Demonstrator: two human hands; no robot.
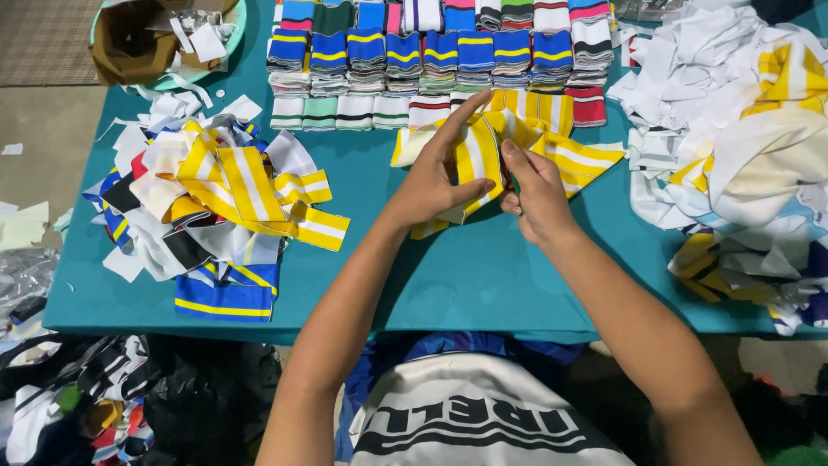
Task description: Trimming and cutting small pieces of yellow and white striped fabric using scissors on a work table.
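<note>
**A:** Teal table point(371, 285), crowded. Back edge carries neat rows of folded striped knit bands point(431, 56), blue-and-yellow stacks in front, mixed colours behind, plus a flat row of white and mint pieces nearer the middle. That looks like the finished portion.

**B:** And unsorted?

**A:** Loose heap on the left point(207, 198), yellow, white and blue strips tangled. Bigger heap on the right point(733, 129), mostly white with yellow. Brown cardboard box point(138, 39) with scraps at far left corner. More fabric on the floor below the table.

**B:** Hands?

**A:** Left hand point(435, 177) pinches a yellow-and-white striped band point(483, 155), thumb under, index stretched along the top. Right hand point(535, 194) is closed on the same piece at its near edge, fingers curled tight. Band sits at table centre, partly folded, with similar yellow pieces just behind it.

**B:** Progress estimate?

**A:** Judging by pile sizes, a fair batch is stacked, but both heaps are large. I'd say well under half done. Current piece isn't folded flat yet.
</note>
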